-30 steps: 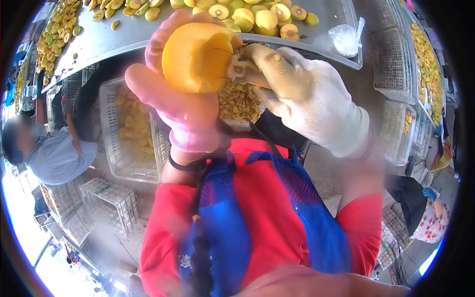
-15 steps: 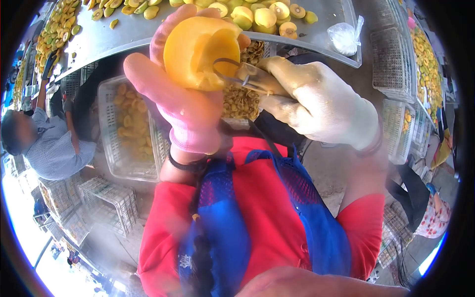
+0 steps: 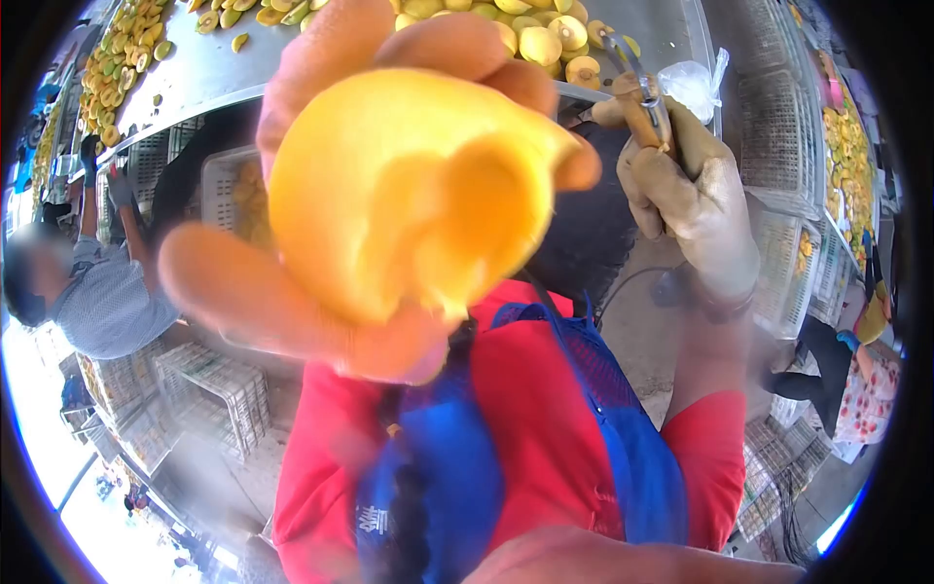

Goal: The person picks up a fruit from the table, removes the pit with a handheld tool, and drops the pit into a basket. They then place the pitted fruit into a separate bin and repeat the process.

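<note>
fruit half (image 3: 409, 185), smooth orange, hollowed, cupped by left hand (image 3: 292, 311), right hand (image 3: 696, 204) clenching wooden-handled corer (image 3: 644, 97)

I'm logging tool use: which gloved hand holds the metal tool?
The right hand, in the soiled white glove, grips the tool, tip pointing up. The left hand, gloved in pink, holds the hollowed yellow fruit instead.

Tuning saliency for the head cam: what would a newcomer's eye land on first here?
The hollowed yellow fruit half, held close to the camera by the left hand, fills the middle of the view. At upper right, the right hand, in a soiled white glove, grips a wooden-handled tool apart from the fruit. Along the top, a metal table carries more cut fruit.
</note>
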`<state>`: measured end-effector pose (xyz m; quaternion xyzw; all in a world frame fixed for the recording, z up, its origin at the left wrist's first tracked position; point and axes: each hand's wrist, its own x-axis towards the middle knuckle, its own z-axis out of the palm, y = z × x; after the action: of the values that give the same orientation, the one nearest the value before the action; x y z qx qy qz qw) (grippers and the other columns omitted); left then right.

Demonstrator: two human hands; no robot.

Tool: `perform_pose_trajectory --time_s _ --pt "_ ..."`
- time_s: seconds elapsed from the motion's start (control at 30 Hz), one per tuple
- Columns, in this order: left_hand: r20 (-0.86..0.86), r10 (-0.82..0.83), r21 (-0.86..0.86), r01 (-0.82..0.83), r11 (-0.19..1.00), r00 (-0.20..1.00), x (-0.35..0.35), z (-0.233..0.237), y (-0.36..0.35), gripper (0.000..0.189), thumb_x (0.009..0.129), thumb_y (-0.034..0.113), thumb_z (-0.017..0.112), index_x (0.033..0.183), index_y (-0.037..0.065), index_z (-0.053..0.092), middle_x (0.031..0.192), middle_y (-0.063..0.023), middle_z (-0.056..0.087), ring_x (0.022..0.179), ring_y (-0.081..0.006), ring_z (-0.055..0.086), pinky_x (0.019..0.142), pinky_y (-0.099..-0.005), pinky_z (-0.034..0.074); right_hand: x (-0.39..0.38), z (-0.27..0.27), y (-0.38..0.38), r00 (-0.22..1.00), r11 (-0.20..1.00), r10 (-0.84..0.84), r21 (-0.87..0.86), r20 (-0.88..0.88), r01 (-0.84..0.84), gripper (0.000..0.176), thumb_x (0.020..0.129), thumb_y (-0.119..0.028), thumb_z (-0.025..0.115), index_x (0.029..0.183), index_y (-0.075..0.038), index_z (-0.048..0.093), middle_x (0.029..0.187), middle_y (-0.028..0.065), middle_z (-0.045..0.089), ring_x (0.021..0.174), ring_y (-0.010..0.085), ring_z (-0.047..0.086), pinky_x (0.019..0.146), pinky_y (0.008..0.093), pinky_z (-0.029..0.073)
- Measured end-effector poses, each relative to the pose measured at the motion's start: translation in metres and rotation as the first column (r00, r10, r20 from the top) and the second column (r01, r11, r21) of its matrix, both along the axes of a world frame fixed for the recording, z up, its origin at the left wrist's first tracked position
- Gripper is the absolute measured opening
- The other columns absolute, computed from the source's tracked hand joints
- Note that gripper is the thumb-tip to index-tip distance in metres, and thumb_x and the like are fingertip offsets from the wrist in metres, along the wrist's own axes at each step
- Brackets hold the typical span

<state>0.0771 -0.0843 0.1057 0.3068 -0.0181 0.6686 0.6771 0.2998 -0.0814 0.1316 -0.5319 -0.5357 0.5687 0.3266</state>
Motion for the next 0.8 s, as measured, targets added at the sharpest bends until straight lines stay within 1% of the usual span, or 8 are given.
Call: perform_pose_trajectory --time_s 0.07,0.23,0.3,0.33,0.37,0.4,0.53,0.8 --pt "-0.042 -0.053 0.07 0.056 0.996 0.998 -0.005 0.006 -0.005 0.086 0.093 0.057 0.058 0.153 0.005 0.025 0.149 -0.0245 0.036 0.131 -0.0409 0.045 0.09 -0.0596 0.05 0.005 -0.008 0.0 1.0 0.999 -0.01 0.035 -0.007 0.01 0.033 0.096 -0.014 0.055 0.125 0.002 0.055 0.069 -0.0025 0.05 0.05 0.0038 0.043 0.045 0.0206 0.033" --pt "-0.135 -0.191 0.147 0.21 0.967 0.972 -0.009 0.029 -0.016 0.068 0.092 0.032 0.064 0.146 0.016 0.026 0.129 -0.0072 0.034 0.108 -0.0286 0.042 0.076 -0.0518 0.045 0.015 -0.015 0.004 1.0 0.999 0.006 0.05 -0.028 -0.004 0.039 0.097 -0.022 0.056 0.126 0.004 0.054 0.068 -0.0016 0.05 0.051 0.0042 0.044 0.047 0.0202 0.035" --pt "-0.218 -0.03 0.309 0.098 0.946 0.975 0.003 0.026 -0.018 0.047 0.091 0.019 0.061 0.131 0.016 0.036 0.115 -0.005 0.035 0.096 -0.0262 0.043 0.079 -0.0481 0.044 0.013 -0.013 0.004 1.0 1.0 -0.002 0.028 0.003 0.002 0.041 0.098 -0.023 0.056 0.128 0.004 0.052 0.068 -0.0014 0.051 0.051 0.0046 0.045 0.048 0.0204 0.035" --pt "-0.319 0.166 0.453 -0.004 0.891 0.933 0.007 0.026 -0.02 0.037 0.09 0.013 0.06 0.123 0.015 0.042 0.109 -0.0039 0.035 0.09 -0.0251 0.043 0.081 -0.0462 0.043 0.014 -0.016 0.005 1.0 0.999 0.009 0.052 -0.006 -0.009 0.042 0.098 -0.024 0.056 0.128 0.004 0.052 0.067 -0.0013 0.051 0.051 0.0047 0.045 0.048 0.0203 0.036" --pt "-0.552 0.675 0.748 -0.068 0.66 0.49 0.007 0.044 -0.028 0.031 0.09 0.014 0.061 0.118 0.015 0.047 0.107 -0.0028 0.038 0.09 -0.0238 0.046 0.079 -0.0468 0.045 0.016 -0.02 0.006 1.0 0.997 0.019 0.072 -0.012 -0.019 0.042 0.098 -0.024 0.056 0.129 0.004 0.051 0.067 -0.0013 0.051 0.051 0.0048 0.045 0.048 0.0203 0.036" --pt "-0.53 0.755 0.802 -0.061 0.594 0.387 0.002 0.045 -0.031 0.032 0.09 0.015 0.061 0.119 0.014 0.047 0.108 -0.0032 0.038 0.091 -0.024 0.046 0.079 -0.047 0.045 0.017 -0.022 0.006 0.999 0.995 0.03 0.091 -0.016 -0.028 0.043 0.098 -0.024 0.056 0.129 0.004 0.051 0.067 -0.0012 0.051 0.051 0.005 0.045 0.048 0.0202 0.036" --pt "-0.533 0.487 0.614 -0.08 0.786 0.691 -0.011 0.035 -0.032 0.038 0.09 0.019 0.062 0.123 0.012 0.045 0.11 -0.0045 0.038 0.094 -0.0249 0.045 0.08 -0.0477 0.044 0.012 -0.017 0.006 1.0 0.999 0.013 0.043 -0.019 -0.012 0.041 0.098 -0.024 0.055 0.128 0.004 0.051 0.067 -0.0008 0.051 0.051 0.0051 0.045 0.048 0.0203 0.037" --pt "-0.423 0.206 0.386 -0.03 0.922 0.882 -0.027 0.031 -0.039 0.05 0.09 0.027 0.064 0.131 0.009 0.042 0.116 -0.0071 0.037 0.1 -0.0268 0.043 0.082 -0.049 0.043 0.008 -0.013 0.006 0.999 1.0 -0.011 -0.003 -0.044 0.011 0.037 0.099 -0.022 0.053 0.127 0.002 0.051 0.067 -0.0007 0.051 0.051 0.0048 0.045 0.048 0.02 0.036"
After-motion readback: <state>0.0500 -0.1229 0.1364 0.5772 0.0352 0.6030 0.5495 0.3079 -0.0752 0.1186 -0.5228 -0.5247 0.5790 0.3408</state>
